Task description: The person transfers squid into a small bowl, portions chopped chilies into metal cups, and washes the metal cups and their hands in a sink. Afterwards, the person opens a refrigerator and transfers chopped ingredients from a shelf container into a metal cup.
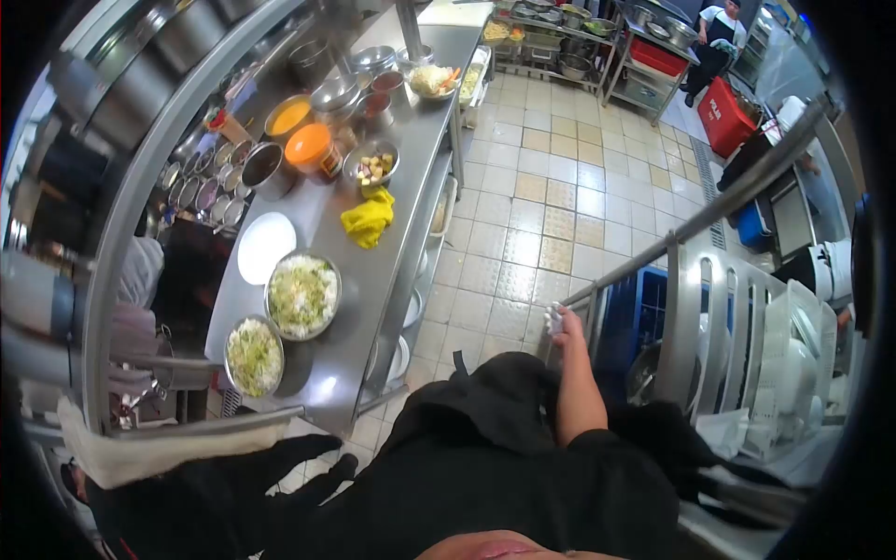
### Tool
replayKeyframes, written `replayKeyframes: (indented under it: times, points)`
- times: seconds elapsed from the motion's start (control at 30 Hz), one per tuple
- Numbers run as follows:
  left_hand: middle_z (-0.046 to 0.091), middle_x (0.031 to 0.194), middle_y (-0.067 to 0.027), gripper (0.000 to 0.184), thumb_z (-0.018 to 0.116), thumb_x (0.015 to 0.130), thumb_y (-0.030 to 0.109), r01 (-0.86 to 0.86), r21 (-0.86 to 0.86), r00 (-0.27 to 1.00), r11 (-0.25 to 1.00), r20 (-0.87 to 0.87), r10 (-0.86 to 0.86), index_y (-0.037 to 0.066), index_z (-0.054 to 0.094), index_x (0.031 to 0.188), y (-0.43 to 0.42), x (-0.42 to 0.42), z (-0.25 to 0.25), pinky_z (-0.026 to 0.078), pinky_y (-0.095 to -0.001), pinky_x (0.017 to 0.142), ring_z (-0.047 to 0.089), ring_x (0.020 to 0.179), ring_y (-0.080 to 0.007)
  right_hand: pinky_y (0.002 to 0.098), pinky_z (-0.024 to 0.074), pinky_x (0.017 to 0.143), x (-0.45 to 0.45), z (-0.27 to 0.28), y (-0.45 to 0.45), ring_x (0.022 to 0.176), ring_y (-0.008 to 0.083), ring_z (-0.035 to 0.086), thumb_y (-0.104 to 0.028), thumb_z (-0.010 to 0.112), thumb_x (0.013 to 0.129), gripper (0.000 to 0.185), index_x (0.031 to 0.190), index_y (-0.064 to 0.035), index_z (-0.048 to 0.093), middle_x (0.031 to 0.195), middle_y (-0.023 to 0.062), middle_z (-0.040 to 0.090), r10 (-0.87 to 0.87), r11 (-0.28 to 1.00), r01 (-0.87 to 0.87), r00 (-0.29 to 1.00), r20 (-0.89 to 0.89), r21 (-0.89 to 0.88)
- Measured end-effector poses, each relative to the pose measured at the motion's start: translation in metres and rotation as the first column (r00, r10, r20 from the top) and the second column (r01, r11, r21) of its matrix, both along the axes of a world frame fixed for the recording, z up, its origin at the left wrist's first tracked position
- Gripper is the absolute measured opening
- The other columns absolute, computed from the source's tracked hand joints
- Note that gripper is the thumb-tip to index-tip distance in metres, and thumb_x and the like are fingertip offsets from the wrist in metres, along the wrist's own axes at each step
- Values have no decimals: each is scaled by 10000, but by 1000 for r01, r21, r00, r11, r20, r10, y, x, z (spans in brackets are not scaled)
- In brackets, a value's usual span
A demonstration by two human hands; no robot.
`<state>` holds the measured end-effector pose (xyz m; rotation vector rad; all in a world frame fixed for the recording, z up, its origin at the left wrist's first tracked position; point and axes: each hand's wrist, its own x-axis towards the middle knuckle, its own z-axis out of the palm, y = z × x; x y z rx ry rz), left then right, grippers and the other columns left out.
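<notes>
I see the person's right hand (pixel 565 329) beside the slatted metal rack (pixel 687 317), near a blue crate (pixel 646 313). Its grip is half curled, with a white material (pixel 553 321) at the fingers; whether this is held or only sticks there, I cannot tell. The left hand is outside my view. On the steel worktop (pixel 347 350), well apart, stand two bowls of green-and-white food (pixel 303 295) near a white plate (pixel 266 247).
</notes>
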<state>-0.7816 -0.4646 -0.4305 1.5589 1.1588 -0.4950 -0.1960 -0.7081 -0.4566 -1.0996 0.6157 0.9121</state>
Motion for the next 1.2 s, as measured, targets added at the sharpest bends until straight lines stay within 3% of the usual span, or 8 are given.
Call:
replayKeyframes:
  times: [0.53, 0.63, 0.8, 0.9, 1.0, 1.03, 1.1, 1.2]
  points:
    - [648, 714, -102, 243, 579, 882, 244, -161, -253, 916, 954, -399, 49, 27, 642, 970, 97, 225, 174, 495, -343, 498, 612, 563, -205, 308, 451, 510, 353, -71, 120, 690, 181, 573, -236, 414, 947, 208, 973, -139, 596, 802, 12, 597, -369, 885, 399, 915, -162, 239]
    - [623, 679, -77, 244, 592, 880, 252, -149, 128, 972, 980, -164, 169, 30, 641, 968, 133, 357, 227, 482, -318, 493, 601, 546, -178, 314, 475, 531, 405, -41, 169, 695, 185, 577, -255, 427, 961, 221, 984, -116, 597, 815, 38, 600, -302, 901, 315, 949, -91, 298]
    - [621, 686, -46, 246, 646, 846, 235, -241, 376, 962, 895, -33, 272, 54, 635, 1012, 216, 534, 278, 459, -291, 503, 576, 560, -128, 308, 493, 571, 465, -8, 216, 702, 192, 578, -263, 431, 967, 254, 1050, -100, 607, 845, 59, 618, -253, 873, 281, 960, -123, 400]
    - [605, 694, -18, 274, 663, 836, 214, -344, 488, 937, 802, 230, 262, 68, 618, 1063, 287, 589, 287, 435, -252, 552, 556, 620, -88, 302, 446, 494, 504, -11, 216, 608, 168, 566, -235, 516, 914, 140, 860, -153, 617, 732, 6, 619, -213, 919, 234, 972, -100, 316]
    - [569, 809, -11, 355, 668, 849, 162, -590, 555, 771, 587, 603, 204, 22, 543, 1150, 361, 647, 329, 428, -225, 625, 507, 699, -67, 284, 429, 486, 549, -46, 185, 591, 146, 544, -230, 508, 915, 149, 806, -159, 581, 713, 1, 601, -197, 908, 190, 980, -19, 374]
    - [586, 895, -29, 455, 680, 852, 147, -598, 680, 728, 423, 683, -69, -1, 468, 1226, 395, 656, 337, 460, -244, 681, 543, 755, -83, 280, 431, 499, 566, -52, 174, 617, 147, 550, -231, 491, 929, 169, 799, -152, 562, 732, 5, 601, -203, 907, 199, 979, -29, 371]
    - [562, 1119, -114, 613, 698, 843, 143, -802, 482, 493, 353, 868, -63, 6, 360, 1336, 422, 703, 393, 463, -283, 866, 553, 1045, -178, 268, 423, 498, 582, -23, 159, 606, 133, 546, -234, 509, 922, 172, 783, -152, 567, 703, -2, 595, -227, 900, 194, 973, 39, 390]
    - [543, 1240, -115, 550, 687, 842, 167, -827, 513, 486, 230, 858, -165, -9, 440, 1301, 448, 748, 451, 401, -322, 960, 536, 1085, -180, 279, 437, 526, 619, -21, 132, 636, 137, 554, -241, 518, 913, 141, 836, -154, 597, 745, -16, 611, -265, 923, 239, 963, 48, 303]
